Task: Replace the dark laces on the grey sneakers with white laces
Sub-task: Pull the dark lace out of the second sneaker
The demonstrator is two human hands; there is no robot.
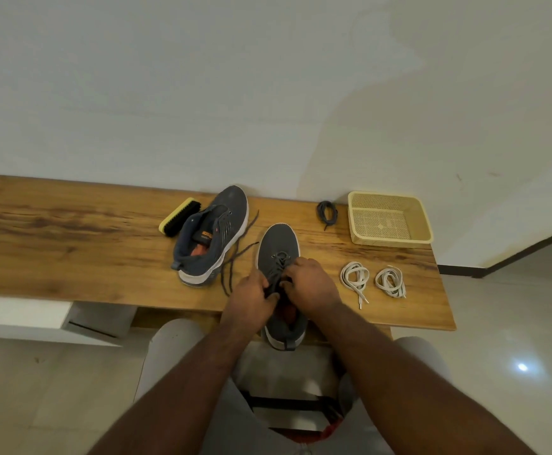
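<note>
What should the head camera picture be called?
Both hands unlacing a grey sneaker; white laces wait nearby.

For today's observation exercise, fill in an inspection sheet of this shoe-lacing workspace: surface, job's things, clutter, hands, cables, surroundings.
Surface: wooden table, against a wall.
Job's things: near sneaker, dark lace partly in; far sneaker on its side, unlaced; loose dark lace; coiled dark lace; two white lace bundles.
Clutter: shoe brush; basket.
Hands: left hand and right hand work the near sneaker's lace.
Cables: nothing seen.
Surroundings: white wall, tiled floor.

free: bare table left | blocked: basket far right
</note>
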